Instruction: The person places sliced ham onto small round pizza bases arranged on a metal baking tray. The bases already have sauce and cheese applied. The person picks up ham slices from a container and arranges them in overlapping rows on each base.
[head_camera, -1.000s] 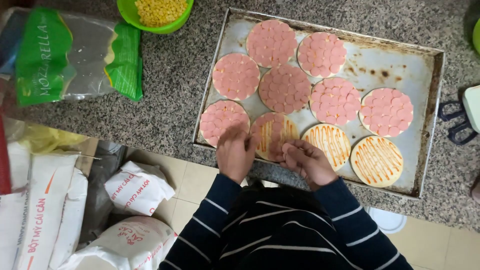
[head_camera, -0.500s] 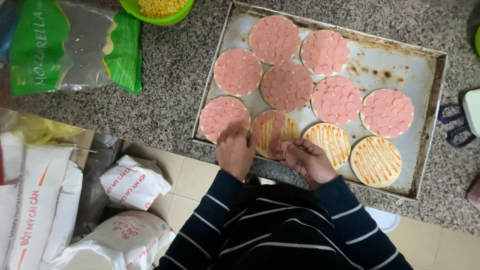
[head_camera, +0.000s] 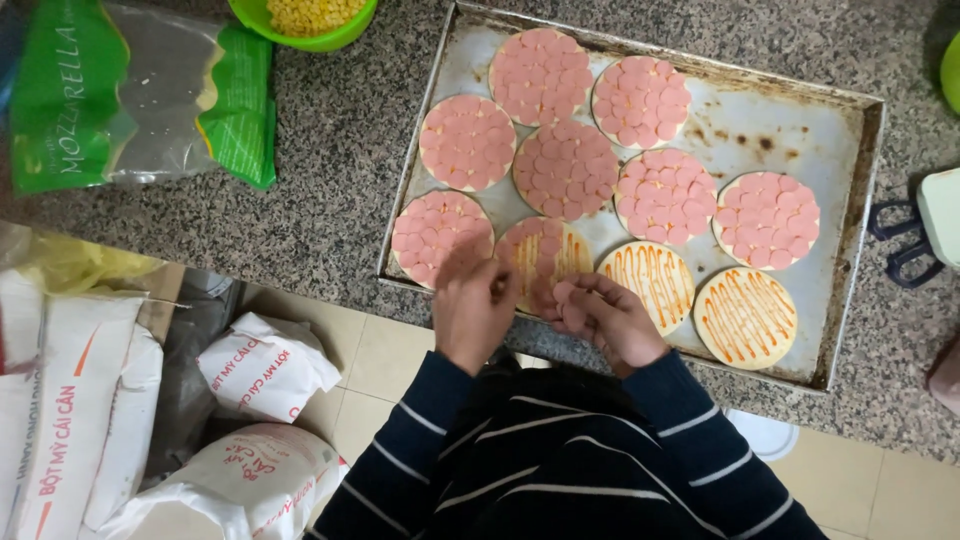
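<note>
A worn metal baking tray (head_camera: 800, 130) on a speckled granite counter holds several small round pizza bases. Most are covered with pink sausage slices (head_camera: 565, 170). Two bases at the front right carry only orange sauce stripes (head_camera: 745, 315). One base at the front middle (head_camera: 548, 255) is partly covered. My left hand (head_camera: 472, 305) rests its fingertips on that base's left edge. My right hand (head_camera: 600, 315) hovers at its lower right, holding a few pink sausage slices between curled fingers.
A green-and-clear cheese bag (head_camera: 130, 95) lies at the counter's left. A green bowl of yellow corn (head_camera: 305, 20) sits at the top. Blue-handled scissors (head_camera: 900, 250) lie right of the tray. White flour sacks (head_camera: 260, 365) stand on the tiled floor below.
My left hand has shifted slightly left onto the base's edge. More pink slices now lie on the partly covered base. My right hand stays close by.
</note>
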